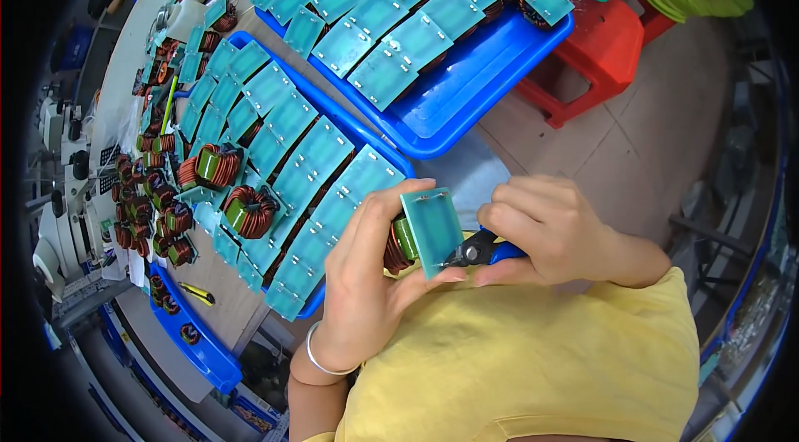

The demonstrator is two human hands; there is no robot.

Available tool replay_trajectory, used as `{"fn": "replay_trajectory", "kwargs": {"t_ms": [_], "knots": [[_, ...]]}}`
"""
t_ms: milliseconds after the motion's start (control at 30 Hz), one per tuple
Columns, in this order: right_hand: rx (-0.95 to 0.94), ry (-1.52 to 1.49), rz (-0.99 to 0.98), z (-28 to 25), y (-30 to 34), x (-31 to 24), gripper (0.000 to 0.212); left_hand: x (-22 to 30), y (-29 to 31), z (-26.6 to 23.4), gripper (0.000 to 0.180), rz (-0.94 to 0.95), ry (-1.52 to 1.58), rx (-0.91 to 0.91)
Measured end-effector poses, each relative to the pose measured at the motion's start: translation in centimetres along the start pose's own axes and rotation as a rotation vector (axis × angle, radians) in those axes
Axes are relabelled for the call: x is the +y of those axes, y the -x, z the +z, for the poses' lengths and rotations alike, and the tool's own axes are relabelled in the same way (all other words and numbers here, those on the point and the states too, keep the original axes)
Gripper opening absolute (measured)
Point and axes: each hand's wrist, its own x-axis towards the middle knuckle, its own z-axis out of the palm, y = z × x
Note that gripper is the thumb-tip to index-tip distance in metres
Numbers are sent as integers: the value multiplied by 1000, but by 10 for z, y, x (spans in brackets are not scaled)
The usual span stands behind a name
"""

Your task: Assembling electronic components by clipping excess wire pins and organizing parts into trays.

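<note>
Hands at work: left hand [366, 275] grips a copper coil on a green board [431, 230]; right hand [553, 230] closes around blue-handled cutters [483, 249] at the board's lower edge.

Held above the lap, off the tabletop's near edge. Rows of boards fill two blue trays [466, 109]; loose coils [158, 209] wait along the left edge, suggesting work remains.
</note>
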Motion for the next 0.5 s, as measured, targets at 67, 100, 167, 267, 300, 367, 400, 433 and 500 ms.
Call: {"fn": "replay_trajectory", "kwargs": {"t_ms": [67,100,167,267,300,367,400,433,500], "knots": [[-4,-53,5,3,2,3,48,-1,-1,-1,60,45,-49,-17],[-2,-52,6,3,3,3,48,-3,-1,0,60,46,-50,-19],[36,-194,33,3,3,7,47,-7,1,3,63,46,112,0],[60,-136,72,-14,-5,7,41,-3,8,1,67,-267,571,-53],[62,-136,73,-17,-7,7,41,-2,7,2,67,-266,570,-55],[40,-108,146,-23,-9,4,40,3,6,6,80,-243,617,-17],[44,-107,145,-23,-9,4,40,5,6,5,80,-240,615,-18],[44,-100,155,-23,-9,6,45,6,6,5,81,-261,691,-47],[48,-92,164,-24,-9,6,50,6,4,2,82,-278,765,-78]]}}
